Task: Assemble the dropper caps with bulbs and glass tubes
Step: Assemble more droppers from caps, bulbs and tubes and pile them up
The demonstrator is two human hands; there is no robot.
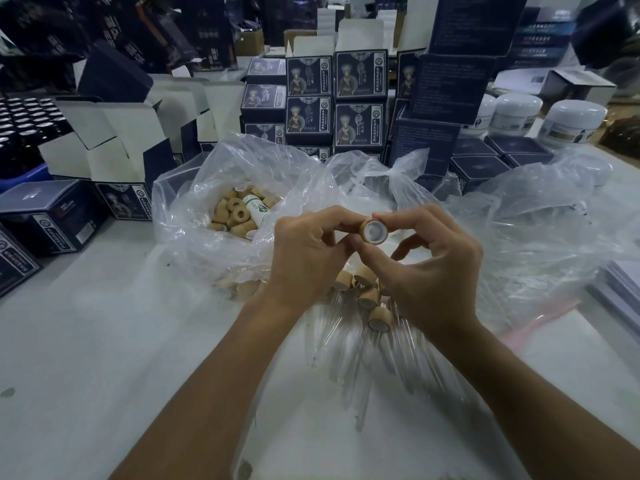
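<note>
Cap held up between both hands.
Your right hand [433,258] pinches the cap [374,231], open end toward you, axis tilted up-left; left hand [308,251] fingertips curl at its side, above the tube pile [367,344].

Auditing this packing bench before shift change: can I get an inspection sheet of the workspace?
Surface: white table, a few dark specks.
Job's things: cap pinched between both hands; loose caps in open plastic bag; assembled droppers with glass tubes lying below the hands.
Clutter: crumpled clear bags, paper stack.
Hands: left hand and right hand hold the cap.
Cables: nothing seen.
Surroundings: stacked dark boxes, white jars.
</note>
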